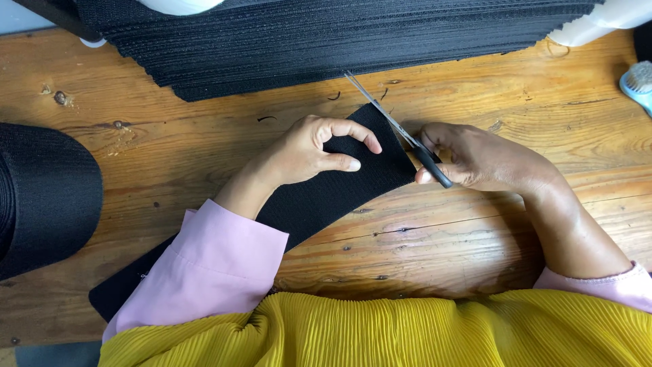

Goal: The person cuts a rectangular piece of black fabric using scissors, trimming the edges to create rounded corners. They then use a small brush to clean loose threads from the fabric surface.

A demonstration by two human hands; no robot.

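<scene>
A wide black elastic band lies diagonally across the wooden table, running from the lower left toward the middle. My left hand presses down on the band near its far end, fingers curled over it. My right hand grips black-handled scissors. Their thin metal blades lie along the band's far right edge and point up and to the left.
A tall pile of cut black band pieces fills the far side of the table. A big roll of black band sits at the left edge. A blue brush lies at the right edge. Loose thread bits dot the wood.
</scene>
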